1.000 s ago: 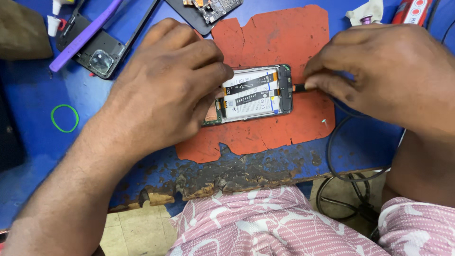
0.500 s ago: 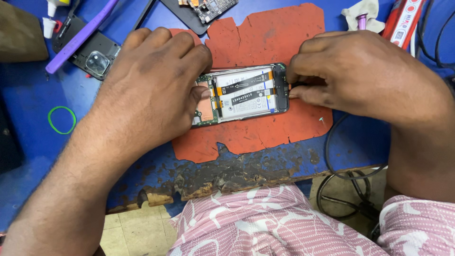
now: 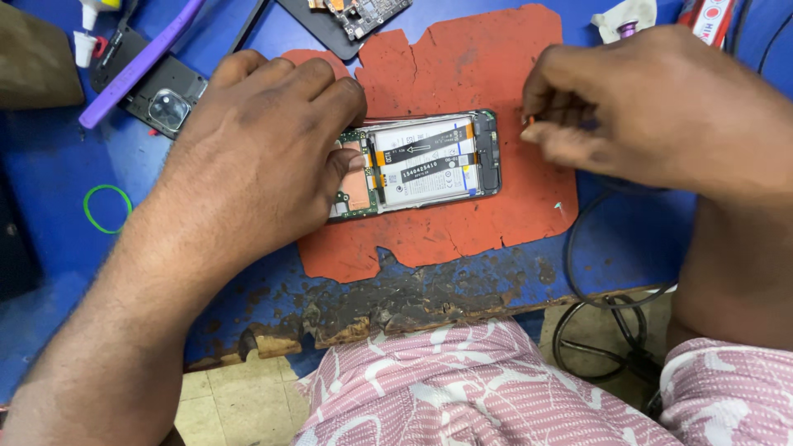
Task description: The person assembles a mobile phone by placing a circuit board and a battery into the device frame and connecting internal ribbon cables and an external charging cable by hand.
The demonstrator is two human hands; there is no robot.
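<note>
On the orange mat (image 3: pixel 462 223) lay the opened phone (image 3: pixel 425 163), back up so its insides faced me. My left hand (image 3: pixel 256 157) pressed flat, fingers spread, pinning it steady; my right hand (image 3: pixel 652 107) pinched something small beside its end.

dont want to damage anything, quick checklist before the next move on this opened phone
1. Opened phone pinned down: ok, left hand presses on its left end.
2. Phone fully on the orange mat: ok.
3. Right hand off the phone: ok, its fingertips pinch just past the right end.
4. What those fingertips hold: cannot tell, only a tiny orange speck shows.
5. Black cable away from the phone: ok, it runs off the mat's right edge.
6. Battery flat and undamaged: cannot tell.
</note>
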